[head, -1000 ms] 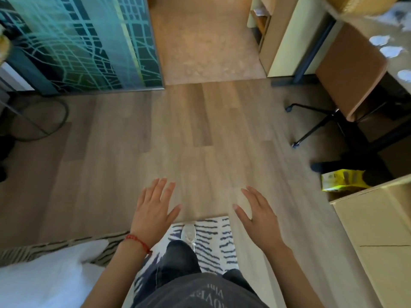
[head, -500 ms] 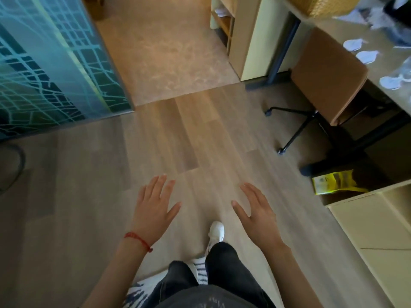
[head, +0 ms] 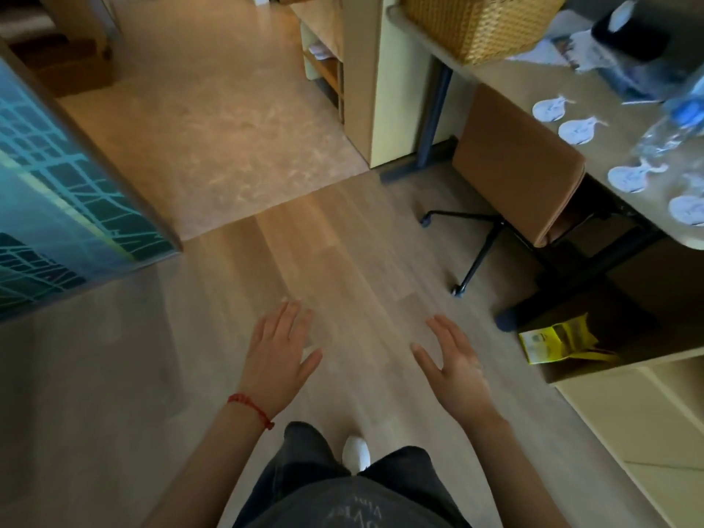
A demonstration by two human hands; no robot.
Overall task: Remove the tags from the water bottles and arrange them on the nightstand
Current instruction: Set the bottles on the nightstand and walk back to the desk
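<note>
While both hands are held out over the wooden floor (head: 343, 261), nothing is gripped: the left hand (head: 280, 352) and the right hand (head: 455, 369) are spread flat, palms down, fingers straight and apart. A white shoe (head: 356, 453) is seen between the trouser legs, so an approach on foot is judged to be the step in hand, with no bottle yet reached. One clear water bottle (head: 672, 127) with a blue cap is seen at the far right on the surface (head: 506, 76), blurred, and whether a tag remains on it cannot be told. Several white paper tags (head: 571, 131) are laid flat on that surface near the bottle. A wicker basket (head: 480, 20) stands further back, and a brown chair (head: 522, 165) is pushed under the near edge. A yellow packet (head: 556, 339) lies low at the right. No nightstand can be identified with certainty. Next, the right hand would likely need to be raised and carried rightward, around the chair, to the bottle.
</note>
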